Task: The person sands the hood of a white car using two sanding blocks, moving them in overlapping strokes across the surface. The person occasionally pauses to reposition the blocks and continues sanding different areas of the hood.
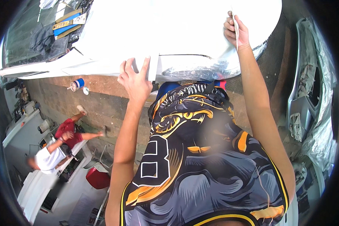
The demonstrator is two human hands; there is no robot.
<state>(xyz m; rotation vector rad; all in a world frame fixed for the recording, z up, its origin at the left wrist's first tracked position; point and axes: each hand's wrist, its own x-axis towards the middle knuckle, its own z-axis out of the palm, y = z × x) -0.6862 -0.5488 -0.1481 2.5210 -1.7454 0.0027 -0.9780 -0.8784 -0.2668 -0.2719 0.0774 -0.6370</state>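
Patterned jersey [192,184] lies nearest; right hand [243,35] grips pale sheet [236,32], long axis pointing away; left hand [136,83] spreads empty over white panel [192,30].

l hand [135,83] back up, fingers [145,67] spread; r hand [242,34] farther fwd, bent in a grip.

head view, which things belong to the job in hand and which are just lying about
In hand:
thin pale sheet, held in the right hand
white car body, by the left hand

Apparently lying about:
yellow-handled scraper
blue-and-white tin
red chair
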